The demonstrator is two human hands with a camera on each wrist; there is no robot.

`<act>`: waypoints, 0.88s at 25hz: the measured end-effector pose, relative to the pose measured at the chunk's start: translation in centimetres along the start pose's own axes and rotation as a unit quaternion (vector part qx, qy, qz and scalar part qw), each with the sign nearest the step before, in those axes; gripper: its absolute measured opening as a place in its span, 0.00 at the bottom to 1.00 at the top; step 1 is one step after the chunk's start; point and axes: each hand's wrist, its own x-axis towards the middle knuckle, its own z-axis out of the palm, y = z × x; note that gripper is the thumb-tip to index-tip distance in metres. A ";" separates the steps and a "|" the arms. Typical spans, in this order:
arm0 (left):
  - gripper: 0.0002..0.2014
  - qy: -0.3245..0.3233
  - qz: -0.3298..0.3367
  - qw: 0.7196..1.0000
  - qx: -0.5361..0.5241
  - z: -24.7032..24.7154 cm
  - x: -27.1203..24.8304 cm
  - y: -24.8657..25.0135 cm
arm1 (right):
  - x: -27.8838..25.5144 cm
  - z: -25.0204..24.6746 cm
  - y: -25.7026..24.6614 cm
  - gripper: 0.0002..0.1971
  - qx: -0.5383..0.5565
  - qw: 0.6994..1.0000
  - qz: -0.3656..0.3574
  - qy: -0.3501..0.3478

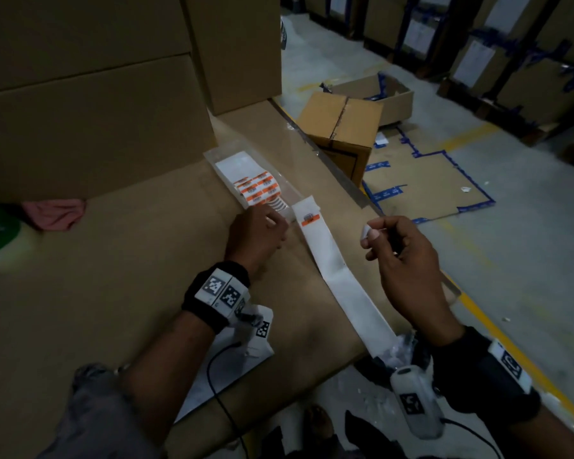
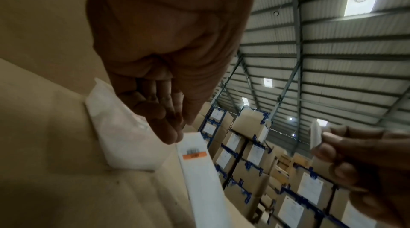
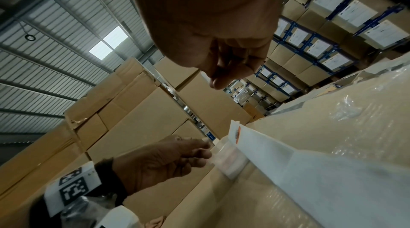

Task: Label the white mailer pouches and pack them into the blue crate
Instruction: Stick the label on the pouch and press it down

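Right hand [image 1: 408,260] raised above the table edge, thumb and forefinger pinching a small white scrap [image 1: 367,231], likely a peeled label or its backing; can't tell which. Left hand [image 1: 257,236] down on the cardboard table [image 1: 113,276], fingers curled at the near end of the label sheet [image 1: 257,188]; whether it is actually pinching a label is hidden. Between the hands lies a long white pouch [image 1: 332,260], flat on the table, running from near the body out toward the labels. It already carries an orange label [image 1: 310,219] near its far end. So labelling of this pouch looks done or nearly; packing not started. No blue crate in any view. More white pouch material [image 1: 226,362] sits under the left wrist, state unclear. Label sheet lies in a clear sleeve [image 1: 232,154], orange labels left on it. Farther off: stacked boxes [image 1: 80,94], a closed box on the floor [image 1: 342,130], an open box [image 1: 378,91] behind it, contents unclear.
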 end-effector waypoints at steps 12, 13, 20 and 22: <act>0.10 0.030 -0.011 0.998 -0.057 -15.0 -18.9 -12.4 | -11.5 8.7 -2.2 0.10 0.023 0.981 -0.022 -0.192; 0.10 0.024 -0.026 0.998 -0.061 -15.5 -20.3 -14.1 | -12.4 9.7 -2.1 0.10 0.011 0.977 -0.028 -0.210; 0.05 0.006 -0.048 0.988 -0.144 -14.8 -24.6 -21.8 | -16.4 17.6 -1.4 0.21 -0.099 0.939 -0.103 -0.312; 0.05 0.013 -0.054 0.987 -0.154 -14.4 -24.8 -22.9 | -16.7 19.0 -1.2 0.22 -0.111 0.929 -0.126 -0.328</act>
